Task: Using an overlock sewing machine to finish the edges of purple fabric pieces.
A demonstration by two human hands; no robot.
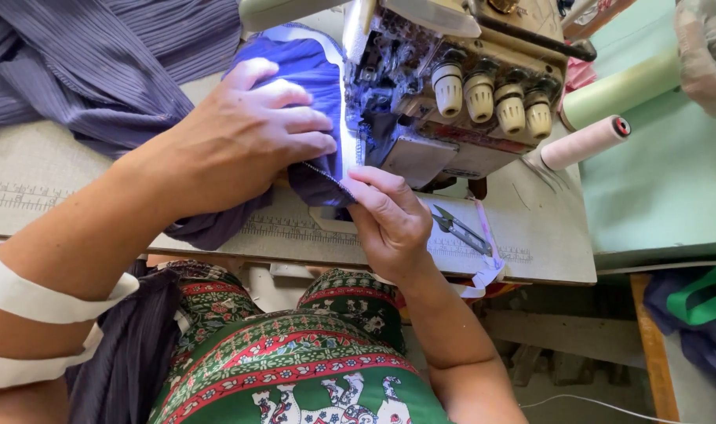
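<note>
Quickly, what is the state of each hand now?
Left hand: open, lying flat on the pleated dark blue fabric.
Right hand: fingers closed, pinching the fabric's stitched edge beside the cream sewing machine.

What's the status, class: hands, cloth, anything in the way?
Left hand flat on cloth. Right hand pinching its edge at the machine. Snips beside, apart.

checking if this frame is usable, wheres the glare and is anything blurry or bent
Head view: the machine's lamp blows out a white strip on the blue fabric at the needle, beside the left hand; the right hand and snips are sharp; the near lap and left forearm are soft; the sewing table edge bows from wide-lens distortion.
</note>
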